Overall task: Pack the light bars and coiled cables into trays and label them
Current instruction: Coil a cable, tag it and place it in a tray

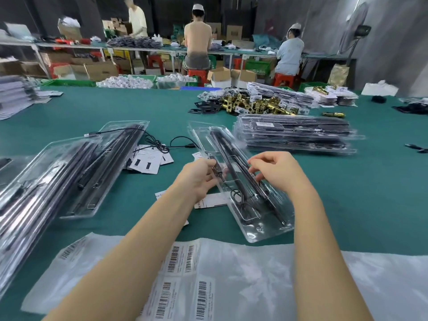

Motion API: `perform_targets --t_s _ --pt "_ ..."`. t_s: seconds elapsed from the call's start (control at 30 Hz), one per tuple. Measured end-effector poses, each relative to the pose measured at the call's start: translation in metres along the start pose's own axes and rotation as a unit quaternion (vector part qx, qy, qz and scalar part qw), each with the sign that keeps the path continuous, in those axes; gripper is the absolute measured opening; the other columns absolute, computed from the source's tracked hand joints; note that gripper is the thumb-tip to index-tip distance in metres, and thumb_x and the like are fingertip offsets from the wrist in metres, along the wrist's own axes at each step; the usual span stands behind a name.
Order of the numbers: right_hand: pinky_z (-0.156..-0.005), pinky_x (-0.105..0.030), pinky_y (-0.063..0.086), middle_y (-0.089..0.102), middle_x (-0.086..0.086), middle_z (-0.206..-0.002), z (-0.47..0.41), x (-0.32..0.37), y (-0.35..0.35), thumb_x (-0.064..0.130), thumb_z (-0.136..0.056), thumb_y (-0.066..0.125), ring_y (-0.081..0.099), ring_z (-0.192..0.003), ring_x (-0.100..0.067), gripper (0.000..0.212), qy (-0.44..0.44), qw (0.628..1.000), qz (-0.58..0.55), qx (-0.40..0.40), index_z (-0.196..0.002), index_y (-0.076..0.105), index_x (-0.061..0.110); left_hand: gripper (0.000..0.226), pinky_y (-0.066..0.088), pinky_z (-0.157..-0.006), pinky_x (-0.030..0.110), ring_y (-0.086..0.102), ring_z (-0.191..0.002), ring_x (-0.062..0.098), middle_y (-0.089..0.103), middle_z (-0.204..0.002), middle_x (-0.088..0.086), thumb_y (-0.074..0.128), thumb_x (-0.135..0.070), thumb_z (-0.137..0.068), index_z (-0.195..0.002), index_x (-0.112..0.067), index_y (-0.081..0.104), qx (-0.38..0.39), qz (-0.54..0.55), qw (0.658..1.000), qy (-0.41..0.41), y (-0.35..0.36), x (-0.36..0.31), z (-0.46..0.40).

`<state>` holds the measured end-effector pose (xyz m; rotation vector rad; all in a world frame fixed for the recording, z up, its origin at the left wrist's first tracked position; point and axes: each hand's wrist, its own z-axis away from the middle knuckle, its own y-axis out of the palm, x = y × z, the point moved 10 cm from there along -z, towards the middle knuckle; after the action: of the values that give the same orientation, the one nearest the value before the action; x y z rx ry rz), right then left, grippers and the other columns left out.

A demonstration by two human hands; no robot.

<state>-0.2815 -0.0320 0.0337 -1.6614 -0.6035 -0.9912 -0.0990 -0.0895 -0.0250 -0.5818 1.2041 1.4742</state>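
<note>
A clear plastic tray [266, 230] lies slanted on the green table in front of me. Black light bars [231, 156] lie along it, and a coiled black cable [240, 200] sits in its near pocket. My left hand [199, 179] pinches a small dark connector at the tray's left edge. With curled fingers my right hand [275, 172] holds the light bar at the tray's right side. Sheets of barcode labels [185, 260] lie at the table's near edge, under my forearms.
More trays with black bars [102, 170] lie at the left, with a loose black cable [159, 144] and white cards [148, 163] beyond them. A stack of filled trays [296, 133] stands at the right, brass lock parts [254, 104] behind. Three people work at far benches.
</note>
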Motion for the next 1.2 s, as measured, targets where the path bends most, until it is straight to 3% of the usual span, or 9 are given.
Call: perform_targets --t_s 0.1,0.27,0.53,0.7,0.83,1.0,1.07,1.13,1.2 --pt "-0.07 -0.024 0.052 0.075 0.013 -0.079 -0.001 -0.002 0.0 0.029 -0.093 0.065 0.071 -0.067 -0.005 0.013 0.011 1.0 -0.02 0.002 -0.086 0.076 0.03 0.009 0.059 -0.076 0.035 0.067 -0.088 0.028 0.066 -0.105 0.023 0.047 0.002 -0.1 -0.108 0.001 0.052 0.023 -0.02 0.999 -0.014 -0.001 -0.003 0.003" --pt "-0.068 -0.023 0.048 0.075 0.016 -0.079 -0.003 0.002 -0.001 0.033 -0.092 0.064 0.069 -0.065 -0.002 0.012 0.006 1.0 -0.019 0.001 -0.088 0.075 0.031 0.014 0.06 -0.079 0.035 0.07 -0.095 0.03 0.073 -0.093 0.02 0.055 0.003 -0.096 -0.11 0.003 0.059 0.031 -0.008 0.999 -0.028 -0.005 -0.007 0.005" --pt "-0.067 -0.025 0.048 0.075 0.015 -0.078 -0.002 0.004 -0.001 0.031 -0.092 0.064 0.068 -0.063 -0.004 0.012 0.009 1.0 -0.022 0.0 -0.088 0.075 0.031 0.016 0.061 -0.058 0.026 0.074 -0.067 0.019 0.077 -0.083 0.015 0.061 -0.001 -0.093 -0.109 -0.001 0.063 0.003 -0.025 0.999 -0.022 -0.009 -0.005 0.003" --pt "-0.067 -0.024 0.049 0.075 0.016 -0.078 -0.002 0.011 0.006 0.032 -0.093 0.064 0.071 -0.065 -0.005 0.011 -0.004 1.0 -0.014 0.014 -0.089 0.074 0.032 0.027 0.059 -0.055 0.025 0.075 -0.075 0.02 0.076 -0.097 0.016 0.072 -0.002 -0.084 -0.11 0.0 0.066 -0.042 -0.058 0.997 0.0 -0.02 -0.008 -0.003" --pt "-0.07 -0.026 0.049 0.075 0.017 -0.079 0.0 0.013 0.016 0.034 -0.094 0.063 0.071 -0.068 -0.005 0.01 0.004 0.999 0.012 0.052 -0.092 0.073 0.033 0.028 0.051 -0.045 0.02 0.066 -0.053 0.015 0.074 -0.09 0.017 0.075 0.0 -0.079 -0.106 0.006 0.068 -0.08 -0.083 0.993 0.024 -0.03 -0.006 -0.005" --pt "-0.067 -0.022 0.048 0.073 0.014 -0.088 0.003 0.035 0.024 0.039 -0.089 0.067 0.066 -0.084 -0.008 0.009 -0.02 0.992 0.097 0.076 -0.095 0.072 0.035 0.019 0.061 -0.063 0.027 0.073 -0.071 0.021 0.076 -0.094 0.016 0.08 -0.011 -0.081 -0.094 0.0 0.072 -0.085 -0.092 0.991 0.057 -0.024 -0.006 -0.008" --pt "-0.063 -0.02 0.046 0.067 0.015 -0.093 0.007 0.046 0.035 0.047 -0.081 0.074 0.062 -0.084 -0.003 0.024 -0.032 0.981 0.157 0.108 -0.102 0.07 0.036 0.013 0.058 -0.054 0.025 0.07 -0.059 0.018 0.073 -0.086 0.013 0.072 -0.006 -0.088 -0.097 0.001 0.067 -0.071 -0.04 0.996 0.043 -0.013 -0.001 -0.005" --pt "-0.074 -0.027 0.053 0.067 0.011 -0.098 0.01 0.052 0.046 0.052 -0.072 0.08 0.063 -0.089 -0.008 0.041 -0.028 0.969 0.208 0.13 -0.108 0.067 0.038 0.003 0.052 -0.045 0.021 0.063 -0.047 0.012 0.067 -0.069 0.007 0.064 -0.003 -0.092 -0.09 -0.001 0.064 -0.054 -0.02 0.998 0.035 0.0 0.003 0.001" --pt "-0.087 -0.035 0.055 0.068 0.009 -0.103 0.012 0.052 0.051 0.051 -0.067 0.084 0.065 -0.095 -0.015 0.05 -0.022 0.958 0.256 0.131 -0.112 0.065 0.037 0.014 0.05 -0.043 0.021 0.06 -0.043 0.011 0.065 -0.058 0.004 0.06 -0.006 -0.095 -0.082 -0.003 0.064 -0.027 -0.035 0.999 0.029 0.013 0.008 0.006"
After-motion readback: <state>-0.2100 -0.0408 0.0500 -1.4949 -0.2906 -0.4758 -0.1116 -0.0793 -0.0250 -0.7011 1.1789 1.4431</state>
